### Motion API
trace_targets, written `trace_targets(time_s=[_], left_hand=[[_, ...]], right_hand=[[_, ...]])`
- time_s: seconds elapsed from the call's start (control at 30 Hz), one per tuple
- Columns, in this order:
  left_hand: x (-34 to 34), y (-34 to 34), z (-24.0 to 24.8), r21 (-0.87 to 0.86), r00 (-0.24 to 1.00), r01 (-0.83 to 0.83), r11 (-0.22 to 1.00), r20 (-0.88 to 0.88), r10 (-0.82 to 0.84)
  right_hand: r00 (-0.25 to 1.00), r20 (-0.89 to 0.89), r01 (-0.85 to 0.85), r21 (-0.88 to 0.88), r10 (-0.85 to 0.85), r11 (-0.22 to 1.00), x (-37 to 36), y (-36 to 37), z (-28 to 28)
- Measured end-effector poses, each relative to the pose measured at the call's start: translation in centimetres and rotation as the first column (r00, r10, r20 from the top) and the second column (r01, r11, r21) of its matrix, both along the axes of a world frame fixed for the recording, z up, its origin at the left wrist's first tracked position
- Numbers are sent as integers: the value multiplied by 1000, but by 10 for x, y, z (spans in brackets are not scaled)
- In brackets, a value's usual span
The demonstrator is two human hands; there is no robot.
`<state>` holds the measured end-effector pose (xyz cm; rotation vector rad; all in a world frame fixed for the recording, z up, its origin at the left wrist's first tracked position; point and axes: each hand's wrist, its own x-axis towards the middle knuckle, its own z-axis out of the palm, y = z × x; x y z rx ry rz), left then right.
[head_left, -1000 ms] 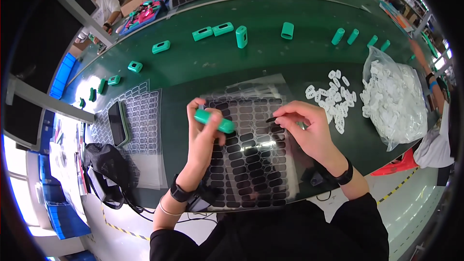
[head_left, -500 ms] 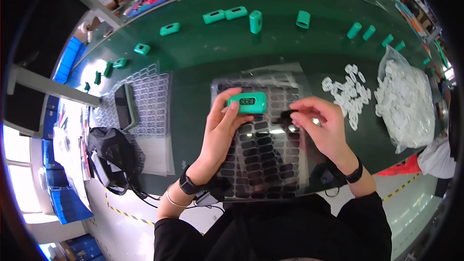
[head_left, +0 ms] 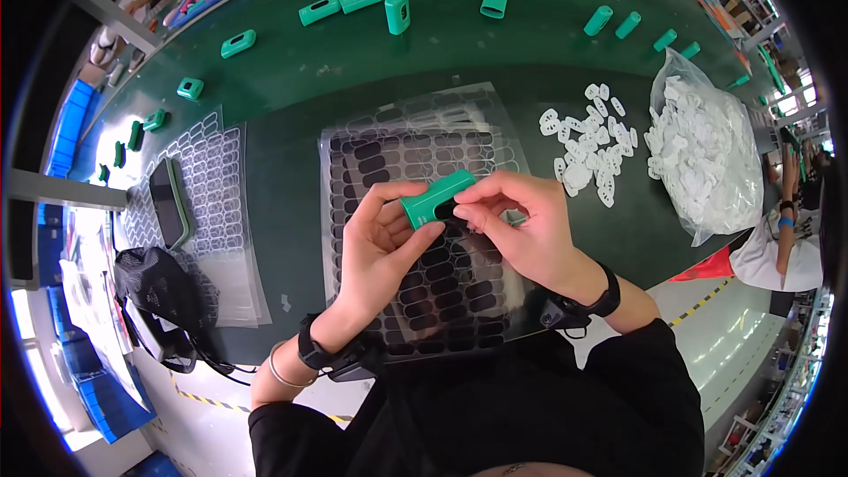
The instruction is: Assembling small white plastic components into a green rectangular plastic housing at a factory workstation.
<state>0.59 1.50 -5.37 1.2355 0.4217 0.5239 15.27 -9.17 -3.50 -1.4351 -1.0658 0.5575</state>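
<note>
My left hand (head_left: 375, 234) grips a glossy green plastic device case (head_left: 435, 196) at its left end, thumb below and fingers behind. It is tilted, its right end higher. My right hand (head_left: 530, 221) is closed at the case's right side, finger and thumb pinching a small dark oval sticker (head_left: 449, 209) against its face. My fingertips partly hide the sticker. Below both hands lie stacked clear sheets (head_left: 484, 106) of dark rounded stickers, some spots peeled away.
More green cases (head_left: 362, 0) stand in a curved row along the far table. White oval plastic pieces (head_left: 583, 155) lie loose beside a clear bag (head_left: 707, 150) full of them. At left are a phone (head_left: 170, 203) on clear sheets (head_left: 234, 283) and a black mesh bag (head_left: 150, 291).
My right hand has brought the dark sticker left onto the case. My left hand has tilted the case. The whole view has shifted, so table things appear further left.
</note>
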Motion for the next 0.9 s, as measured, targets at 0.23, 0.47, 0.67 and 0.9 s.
trace_targets(time_s=[0.23, 0.47, 0.67, 0.9], left_hand=[[-6, -9, 4, 216, 995, -43, 975, -75, 61], [-5, -8, 4, 38, 998, -47, 998, 49, 45], [-15, -14, -3, 272, 991, -75, 959, -84, 101], [-28, 7, -14, 626, 958, -99, 773, -149, 243]], right_hand=[[851, 509, 73, -355, 127, 932, -2, -12, 11], [972, 166, -141, -166, 168, 976, 6, -7, 10], [968, 235, -84, -21, 87, 996, 0, -15, 7], [955, 295, -66, 243, -9, 968, -11, -1, -7]])
